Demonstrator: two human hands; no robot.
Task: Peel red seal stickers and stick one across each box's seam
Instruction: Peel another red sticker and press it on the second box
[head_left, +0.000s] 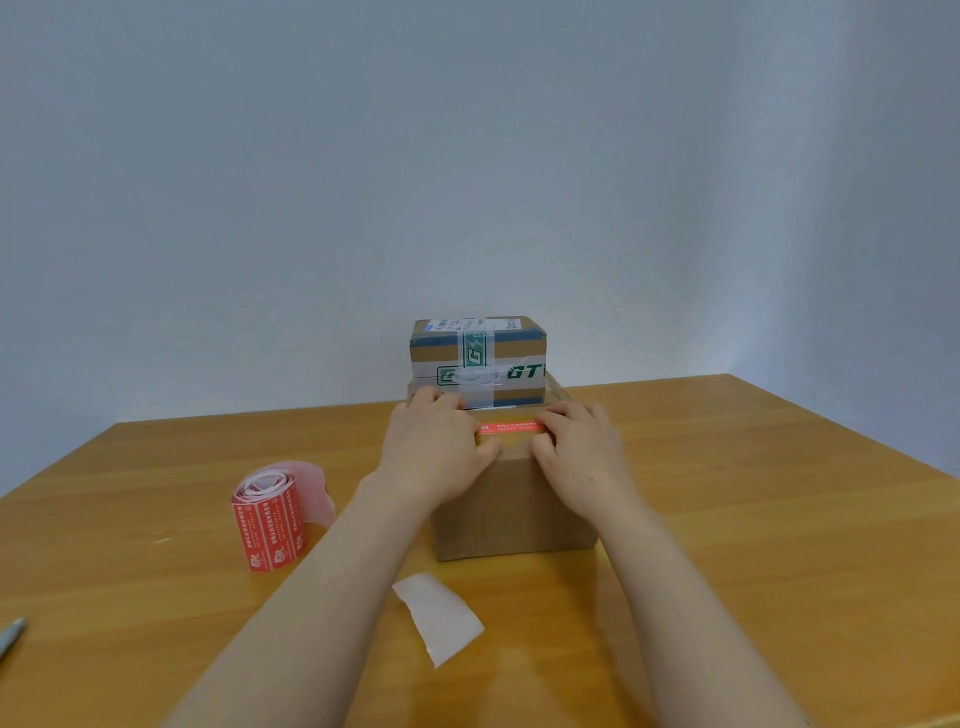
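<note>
A plain brown cardboard box (511, 512) stands in the middle of the wooden table. A red seal sticker (511, 427) lies flat across its top. My left hand (434, 447) rests on the box's top left, fingers over the sticker's left end and thumb at the front edge. My right hand (579, 447) presses the sticker's right end with fingers bent down on it. Behind stands a taller parcel (478, 358) wrapped in clear and green-printed tape. A roll of red seal stickers (270, 514) stands to the left.
A curled white strip of backing paper (441, 616) lies on the table (779, 519) in front of the box. A grey pen-like tip (10, 636) shows at the left edge. A pale wall runs behind the table's far edge.
</note>
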